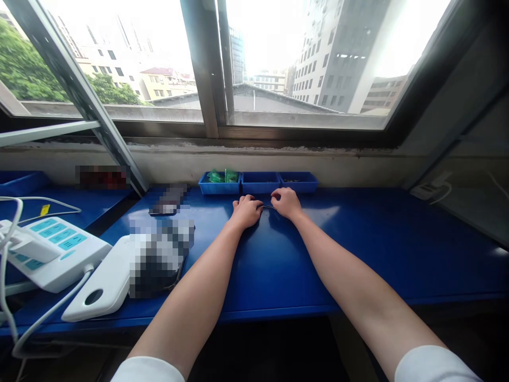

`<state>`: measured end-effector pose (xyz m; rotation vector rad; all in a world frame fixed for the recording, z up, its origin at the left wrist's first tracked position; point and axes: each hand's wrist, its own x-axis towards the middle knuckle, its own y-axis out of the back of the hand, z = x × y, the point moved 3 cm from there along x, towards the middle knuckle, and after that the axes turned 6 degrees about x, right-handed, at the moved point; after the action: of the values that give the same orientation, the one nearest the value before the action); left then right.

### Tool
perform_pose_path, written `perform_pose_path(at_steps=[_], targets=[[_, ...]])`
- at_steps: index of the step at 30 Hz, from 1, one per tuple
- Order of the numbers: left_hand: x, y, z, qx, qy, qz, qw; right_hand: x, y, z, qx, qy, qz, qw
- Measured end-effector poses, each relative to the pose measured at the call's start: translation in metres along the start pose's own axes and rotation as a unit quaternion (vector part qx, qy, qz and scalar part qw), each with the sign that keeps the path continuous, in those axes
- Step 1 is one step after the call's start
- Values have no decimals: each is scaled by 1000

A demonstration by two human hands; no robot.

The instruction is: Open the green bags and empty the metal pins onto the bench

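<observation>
Both my hands rest on the blue table in front of three small blue bins. My left hand is curled, fingers closed, and my right hand is curled too. Between them lies a thin dark metal piece, pinched at its two ends by my fingertips; it is too small to name. The left bin holds green parts. The middle bin looks bare inside. The right bin holds small dark bits.
A white power strip with teal sockets and white cables sits at the left. A white board lies beside it under a blurred dark item. Another blurred item lies near the window frame. A wide window sill runs behind the bins.
</observation>
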<state>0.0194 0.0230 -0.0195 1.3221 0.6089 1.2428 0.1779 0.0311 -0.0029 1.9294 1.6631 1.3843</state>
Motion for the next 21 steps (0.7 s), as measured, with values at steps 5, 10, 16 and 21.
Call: perform_pose_path(at_steps=[5, 10, 16, 21], targets=[[2, 3, -1, -11, 23, 14, 1000, -10, -10, 5, 18, -19, -37, 999], [5, 0, -2, -19, 27, 31, 999, -13, -15, 1, 15, -1, -66, 998], [5, 3, 2, -6, 18, 46, 999, -14, -13, -4, 60, 59, -28, 996], [4, 8, 7, -17, 20, 52, 998, -12, -11, -7, 96, 73, -19, 993]])
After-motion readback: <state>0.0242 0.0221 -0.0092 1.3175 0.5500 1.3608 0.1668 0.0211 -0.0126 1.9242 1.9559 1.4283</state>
